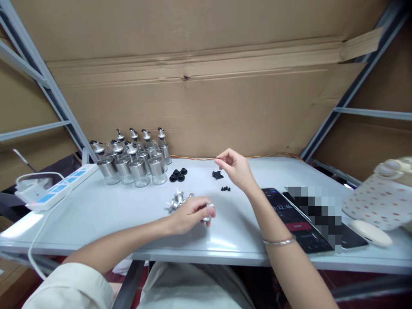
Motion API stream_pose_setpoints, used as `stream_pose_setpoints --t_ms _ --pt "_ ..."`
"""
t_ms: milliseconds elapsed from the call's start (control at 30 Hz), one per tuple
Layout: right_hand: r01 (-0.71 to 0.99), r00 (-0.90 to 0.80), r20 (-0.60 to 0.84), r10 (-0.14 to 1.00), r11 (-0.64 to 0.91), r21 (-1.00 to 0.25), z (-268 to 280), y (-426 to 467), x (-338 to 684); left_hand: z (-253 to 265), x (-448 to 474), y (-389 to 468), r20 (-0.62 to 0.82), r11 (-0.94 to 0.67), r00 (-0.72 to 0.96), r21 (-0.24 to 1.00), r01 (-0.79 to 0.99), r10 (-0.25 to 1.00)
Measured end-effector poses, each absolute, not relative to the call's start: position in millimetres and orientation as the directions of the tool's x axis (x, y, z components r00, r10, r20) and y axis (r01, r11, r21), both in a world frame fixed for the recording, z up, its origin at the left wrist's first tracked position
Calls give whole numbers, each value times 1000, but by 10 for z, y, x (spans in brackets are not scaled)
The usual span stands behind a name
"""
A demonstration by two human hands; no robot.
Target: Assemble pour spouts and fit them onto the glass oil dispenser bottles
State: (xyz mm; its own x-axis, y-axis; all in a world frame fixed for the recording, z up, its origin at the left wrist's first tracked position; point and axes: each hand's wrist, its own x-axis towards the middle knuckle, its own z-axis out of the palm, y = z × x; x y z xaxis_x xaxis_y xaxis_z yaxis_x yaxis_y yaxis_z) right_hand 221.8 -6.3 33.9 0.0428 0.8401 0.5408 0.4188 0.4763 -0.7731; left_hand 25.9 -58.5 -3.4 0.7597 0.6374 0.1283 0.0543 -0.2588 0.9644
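Observation:
My left hand [190,213] is closed round a small silver pourer cap [206,219], low over the front of the table. Beside it lies a pile of similar silver pourer parts [177,201], partly covered by the hand. My right hand [236,168] is raised further back, thumb and fingertips pinched together; whatever is between them is too small to make out. Below those fingertips are some flat black pieces [218,174] and a short row of tiny black pieces [225,189]. Several round black stoppers [178,174] sit to the left of these.
Several glass-and-steel oil bottles [138,168], some topped with pourers, stand at the back left. A white power strip [61,189] lies on the left edge. On the right are a phone showing a timer [299,223], another dark device [350,238], a white oval object [371,233] and a dotted container [376,201].

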Motion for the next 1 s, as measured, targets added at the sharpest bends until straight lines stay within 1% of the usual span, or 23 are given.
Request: stream_pose_setpoints --t_ms 133,200,267,333,433,500,567,633,833,933,1000 --pt "601 -36 497 867 416 -682 322 -37 2301 -25 231 -608 167 -351 764 933 82 623" --pt "675 -95 424 901 371 -637 322 -41 2321 -33 224 -607 178 -386 759 917 104 626" --pt "721 -130 320 939 311 -619 317 -50 2341 -45 223 -608 184 -406 758 906 116 626" --pt "738 -131 234 963 253 -625 300 -56 2370 -52 225 -617 194 -413 755 904 111 626" --pt "736 -112 175 978 200 -647 260 -46 2424 -49 233 -654 215 -428 751 898 99 625" --pt "771 -111 175 978 196 -606 236 -23 2461 -40 236 -682 235 -470 760 877 103 606" --pt "832 -112 201 973 202 -517 219 3 2495 -32 235 -702 256 -526 778 844 109 573" --pt "878 -110 191 975 186 -442 205 24 2532 -32 234 -709 267 -562 791 819 115 551" --pt "921 -29 -45 999 9 -389 149 23 2616 -70 255 -716 247 -544 788 829 131 565" --pt "930 -34 -117 992 -11 -367 140 6 2599 -91 271 -728 226 -519 792 845 131 567" --pt "935 -58 -131 990 8 -354 142 -1 2574 -102 276 -734 212 -503 797 854 129 565"
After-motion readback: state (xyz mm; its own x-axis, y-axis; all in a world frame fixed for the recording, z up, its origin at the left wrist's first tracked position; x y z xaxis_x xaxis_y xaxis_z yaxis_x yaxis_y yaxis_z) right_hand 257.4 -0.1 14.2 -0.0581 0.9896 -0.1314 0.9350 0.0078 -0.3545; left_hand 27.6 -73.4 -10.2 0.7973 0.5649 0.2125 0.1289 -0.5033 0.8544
